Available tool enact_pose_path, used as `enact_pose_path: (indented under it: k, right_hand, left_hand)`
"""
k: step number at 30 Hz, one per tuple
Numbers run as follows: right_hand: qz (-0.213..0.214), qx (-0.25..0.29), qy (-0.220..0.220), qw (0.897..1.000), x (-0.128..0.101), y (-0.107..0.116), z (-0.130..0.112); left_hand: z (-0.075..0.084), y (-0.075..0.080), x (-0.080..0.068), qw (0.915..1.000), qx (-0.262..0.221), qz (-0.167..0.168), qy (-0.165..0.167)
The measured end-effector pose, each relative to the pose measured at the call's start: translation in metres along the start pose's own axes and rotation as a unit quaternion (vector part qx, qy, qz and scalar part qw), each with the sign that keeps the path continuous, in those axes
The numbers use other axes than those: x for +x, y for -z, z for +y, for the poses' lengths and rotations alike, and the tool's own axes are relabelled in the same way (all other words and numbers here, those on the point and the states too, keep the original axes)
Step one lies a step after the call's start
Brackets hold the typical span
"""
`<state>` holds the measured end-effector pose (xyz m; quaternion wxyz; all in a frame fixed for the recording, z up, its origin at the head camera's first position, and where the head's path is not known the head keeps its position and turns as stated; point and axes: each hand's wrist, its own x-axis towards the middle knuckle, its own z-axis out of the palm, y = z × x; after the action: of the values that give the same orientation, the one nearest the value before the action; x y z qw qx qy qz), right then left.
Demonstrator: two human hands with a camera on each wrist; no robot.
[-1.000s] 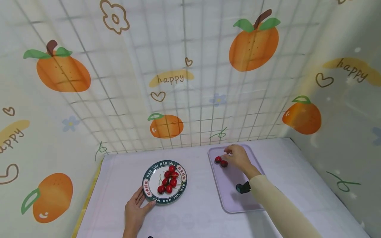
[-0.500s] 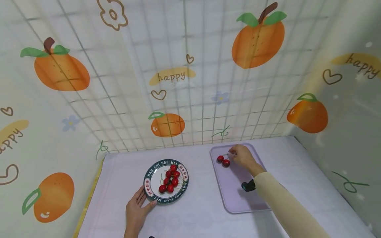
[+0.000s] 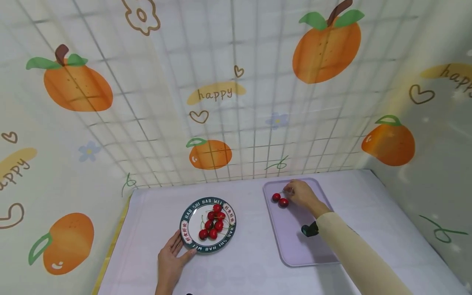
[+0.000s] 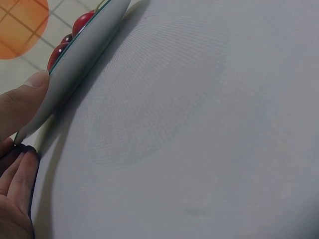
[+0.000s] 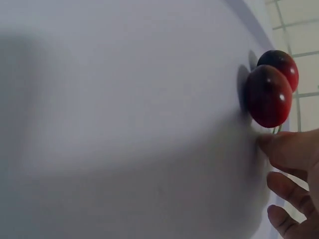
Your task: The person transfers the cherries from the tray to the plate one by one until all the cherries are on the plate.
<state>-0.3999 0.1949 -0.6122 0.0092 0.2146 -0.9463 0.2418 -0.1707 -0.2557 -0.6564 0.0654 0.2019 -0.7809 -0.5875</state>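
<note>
My left hand (image 3: 170, 260) rests at the near left edge of a round plate (image 3: 186, 241) with a dark green, lettered rim. In the left wrist view the thumb (image 4: 35, 92) touches the rim, with the fingers lower down beside it. Several red cherries (image 3: 213, 224) with thin stems lie on the plate. Two dark red cherries (image 3: 280, 200) sit side by side near the far left corner of a lilac tray (image 3: 295, 246). My right hand (image 3: 302, 194) is just right of them, thumb and forefinger pinching their stems (image 5: 277, 129). The other fingers are loosely bent.
A white cloth covers the table (image 3: 250, 246), with a yellow edge (image 3: 112, 246) at left. A curtain (image 3: 254, 143) printed with oranges hangs behind it. The dark wrist camera (image 3: 309, 229) and a cream sleeve (image 3: 354, 250) are over the tray.
My right fingers have drawn together at the stems of the two cherries. My left hand stays at the plate. The whole view has shifted slightly.
</note>
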Motion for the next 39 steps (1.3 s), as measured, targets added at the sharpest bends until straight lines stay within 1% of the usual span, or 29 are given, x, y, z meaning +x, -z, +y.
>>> enact_pose_path:
  k: [5, 10, 13, 18, 20, 22, 26, 32, 39]
  right_hand:
    - [0.020, -0.002, 0.014, 1.000, -0.002, 0.003, 0.001]
    - [0.026, 0.000, 0.020, 0.999, -0.004, 0.006, 0.002]
    - [0.017, -0.001, 0.012, 1.000, -0.006, 0.007, 0.001]
    - [-0.017, -0.008, -0.020, 1.000, -0.008, 0.009, 0.001]
    - [-0.022, -0.009, -0.033, 0.999, -0.009, 0.009, 0.001]
    - [-0.023, -0.008, -0.037, 0.999, -0.010, 0.008, 0.001]
    - [-0.010, -0.008, -0.032, 0.999, -0.011, 0.009, 0.001]
    - [0.024, -0.006, -0.022, 0.999, -0.012, 0.013, -0.002]
    - [0.049, 0.008, -0.016, 0.999, -0.010, 0.024, -0.017]
  left_hand:
    - [0.000, -0.001, 0.001, 0.9999, -0.008, -0.002, -0.009]
    - [0.001, -0.002, 0.000, 0.9999, -0.009, -0.001, -0.012]
    - [0.003, -0.003, -0.001, 0.9999, -0.006, -0.001, -0.010]
    - [0.004, -0.004, -0.002, 1.0000, -0.005, -0.002, -0.005]
    - [0.004, -0.004, -0.002, 1.0000, -0.008, -0.003, -0.005]
    - [0.004, -0.004, -0.002, 0.9999, -0.011, -0.003, -0.005]
    - [0.004, -0.003, -0.002, 1.0000, -0.008, -0.002, -0.003]
    - [0.004, -0.002, -0.001, 1.0000, 0.002, -0.003, 0.004]
    - [0.002, -0.001, 0.000, 0.9999, 0.011, -0.002, 0.007]
